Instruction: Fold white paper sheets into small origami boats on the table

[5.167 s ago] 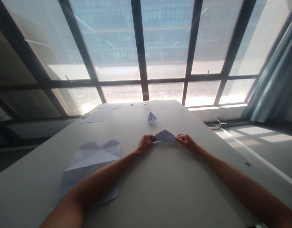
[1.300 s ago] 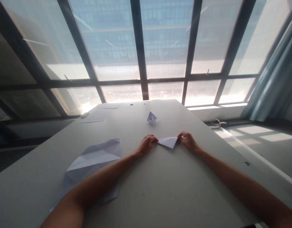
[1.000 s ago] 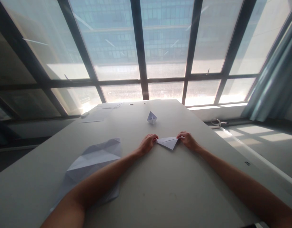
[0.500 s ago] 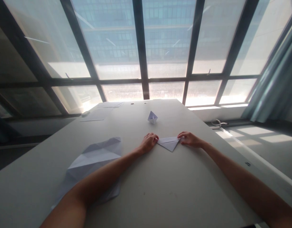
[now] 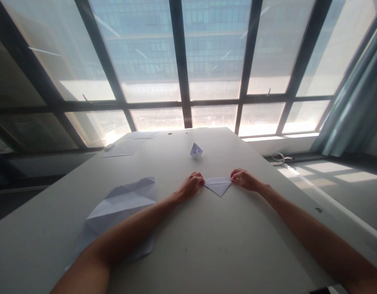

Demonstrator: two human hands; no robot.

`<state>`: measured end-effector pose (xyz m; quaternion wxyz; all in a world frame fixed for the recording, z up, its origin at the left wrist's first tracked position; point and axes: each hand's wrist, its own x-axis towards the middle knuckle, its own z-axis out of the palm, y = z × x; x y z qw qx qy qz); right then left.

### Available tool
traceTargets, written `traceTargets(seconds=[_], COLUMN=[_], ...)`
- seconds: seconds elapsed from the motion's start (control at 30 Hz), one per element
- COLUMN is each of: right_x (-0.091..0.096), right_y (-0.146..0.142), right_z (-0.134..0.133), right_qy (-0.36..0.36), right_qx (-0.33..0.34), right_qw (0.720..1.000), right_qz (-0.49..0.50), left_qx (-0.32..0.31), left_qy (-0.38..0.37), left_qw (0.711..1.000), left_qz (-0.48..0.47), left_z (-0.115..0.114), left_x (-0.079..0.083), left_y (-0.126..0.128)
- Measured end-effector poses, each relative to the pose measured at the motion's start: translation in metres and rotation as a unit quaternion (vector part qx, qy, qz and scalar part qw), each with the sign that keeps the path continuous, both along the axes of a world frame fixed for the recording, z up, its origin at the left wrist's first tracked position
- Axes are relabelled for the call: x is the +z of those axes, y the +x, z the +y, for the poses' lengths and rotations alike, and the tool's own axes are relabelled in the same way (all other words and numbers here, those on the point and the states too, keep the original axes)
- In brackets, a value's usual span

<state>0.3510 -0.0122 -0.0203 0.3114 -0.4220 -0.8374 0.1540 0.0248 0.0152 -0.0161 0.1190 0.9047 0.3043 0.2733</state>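
A small piece of folded white paper (image 5: 219, 188), roughly a triangle with its point toward me, lies between my hands on the white table (image 5: 203, 241). A band runs along its far edge. My left hand (image 5: 192, 183) pinches its left corner, and my right hand (image 5: 244, 179) pinches the right corner. Just beyond them stands a small folded paper boat (image 5: 196, 151). To the left, partly hidden under my left forearm, is a large creased sheet of paper (image 5: 123, 204).
Flat sheets of paper (image 5: 122, 148) lie at the table's far left. Tall windows (image 5: 213, 53) rise behind the table, with a curtain (image 5: 350, 98) at the right. A white cable (image 5: 282, 158) is beyond the table's right edge. A small dark mark (image 5: 318, 210) shows near that edge.
The folded paper has turned slightly, so its point sits a little left and its far edge is more level. My right fingers have closed in on its right corner.
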Motion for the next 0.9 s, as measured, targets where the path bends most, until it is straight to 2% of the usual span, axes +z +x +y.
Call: traceTargets(seconds=[0.1, 0.27, 0.47, 0.67, 0.9], right_x=[-0.005, -0.009, -0.014, -0.015, -0.016], right_y=[0.000, -0.002, -0.006, -0.003, -0.004], right_z=[0.003, 0.003, 0.007, 0.010, 0.007], right_qy=[0.022, 0.019, -0.038, -0.080, -0.027], right_qx=[-0.020, -0.071, -0.165, -0.119, -0.138], right_qw=[0.999, 0.997, 0.986, 0.989, 0.990], right_qz=[-0.013, -0.014, 0.005, 0.025, -0.014], left_qx=[-0.056, -0.139, -0.113, -0.106, -0.100], left_qy=[-0.011, -0.019, -0.038, -0.050, -0.054], left_qw=[0.998, 0.989, 0.990, 0.991, 0.991], left_qz=[0.011, 0.055, 0.070, 0.060, 0.077], left_z=[-0.007, -0.019, -0.017, -0.011, -0.012], left_x=[0.003, 0.009, 0.005, -0.002, -0.002], left_y=[0.004, 0.009, 0.007, 0.007, 0.007])
